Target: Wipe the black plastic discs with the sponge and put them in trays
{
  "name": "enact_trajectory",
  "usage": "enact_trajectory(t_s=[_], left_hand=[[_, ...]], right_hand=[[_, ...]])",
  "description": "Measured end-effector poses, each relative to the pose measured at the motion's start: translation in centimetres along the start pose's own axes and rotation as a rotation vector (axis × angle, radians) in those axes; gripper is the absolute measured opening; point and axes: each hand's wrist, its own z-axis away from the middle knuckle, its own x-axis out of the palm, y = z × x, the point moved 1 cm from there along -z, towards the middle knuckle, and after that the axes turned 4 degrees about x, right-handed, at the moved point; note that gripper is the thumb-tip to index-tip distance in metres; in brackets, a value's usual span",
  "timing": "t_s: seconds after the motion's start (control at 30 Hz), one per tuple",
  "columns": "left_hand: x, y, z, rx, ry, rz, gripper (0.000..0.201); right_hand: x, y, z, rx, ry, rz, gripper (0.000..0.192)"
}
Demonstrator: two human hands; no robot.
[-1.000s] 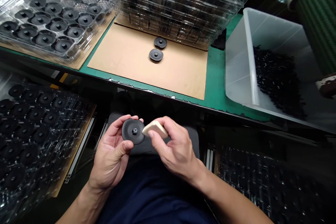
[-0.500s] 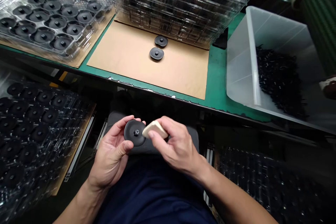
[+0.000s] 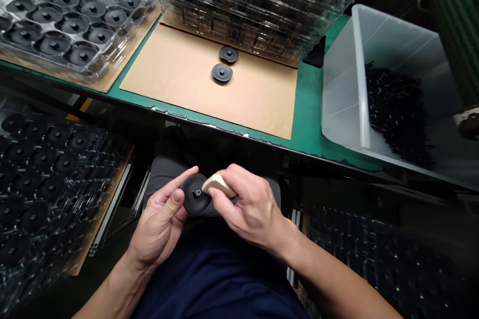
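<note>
Above my lap, my left hand (image 3: pixel 159 222) grips a round black disc (image 3: pixel 191 200) by its left edge, thumb in front and fingers behind. The disc has a small raised hub at its middle, facing me. My right hand (image 3: pixel 247 204) is closed around a cream-coloured pad (image 3: pixel 218 184), pinched between thumb and fingers. The pad's left end meets the disc's right side, close to the hub. Two similar parts, a nearer black disc (image 3: pixel 222 74) and a farther black disc (image 3: pixel 228 54), lie on the cardboard sheet (image 3: pixel 168 70) ahead.
Stacked clear trays (image 3: pixel 258 0) stand at the back of the green bench (image 3: pixel 310 109). A clear tray of black discs (image 3: pixel 56 42) sits at left. To the right is a translucent bin (image 3: pixel 342 94) holding dark pieces. More loaded trays (image 3: pixel 41 174) flank me below the bench.
The disc has shifted slightly right and down and turned a little in my left hand, with its index finger now straighter. The pad has moved slightly left against the disc.
</note>
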Motion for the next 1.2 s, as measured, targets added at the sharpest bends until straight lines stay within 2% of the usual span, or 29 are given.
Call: enact_trajectory(t_s=[0.1, 0.23, 0.37, 0.5, 0.57, 0.63, 0.73, 0.9, 0.97, 1.07, 1.13, 1.2], left_hand=[[0.21, 0.00, -0.03, 0.016, 0.027, -0.011, 0.040], [0.34, 0.16, 0.14, 0.052, 0.052, 0.009, 0.041], [0.50, 0.10, 0.31, 0.034, 0.030, -0.013, 0.042], [0.36, 0.02, 0.19, 0.070, 0.048, 0.016, 0.042], [0.11, -0.04, 0.08, 0.012, 0.012, 0.001, 0.040], [-0.16, -0.06, 0.00, -0.068, -0.055, -0.028, 0.040], [-0.37, 0.10, -0.07, -0.127, -0.116, -0.039, 0.042], [-0.39, 0.55, -0.29, -0.125, -0.029, -0.035, 0.044], [-0.37, 0.50, -0.40, -0.196, -0.093, -0.071, 0.045], [-0.28, 0.33, -0.51, -0.264, -0.200, -0.059, 0.042], [-0.23, 0.38, -0.60, -0.204, -0.153, -0.014, 0.038], [-0.26, 0.59, -0.68, -0.101, -0.046, 0.017, 0.042]], right_hand=[[0.16, -0.02, 0.14, -0.009, 0.071, 0.042, 0.020], [0.37, 0.18, 0.25, 0.106, -0.053, -0.093, 0.022], [0.37, 0.13, 0.14, 0.049, 0.074, -0.022, 0.020], [0.55, 0.08, 0.18, 0.127, -0.040, -0.102, 0.021], [0.36, 0.06, 0.11, 0.081, -0.030, -0.067, 0.019], [0.09, 0.02, -0.05, -0.056, 0.011, -0.002, 0.016], [-0.04, 0.01, -0.12, -0.222, -0.006, 0.051, 0.017], [0.06, 0.05, 0.33, -0.067, 0.015, 0.026, 0.019], [0.02, -0.04, 0.33, -0.120, -0.009, 0.055, 0.016], [0.07, -0.16, 0.13, -0.283, -0.026, 0.083, 0.016], [0.30, -0.09, 0.11, -0.238, 0.029, 0.042, 0.014], [0.69, 0.09, 0.31, -0.068, 0.070, -0.041, 0.015]])
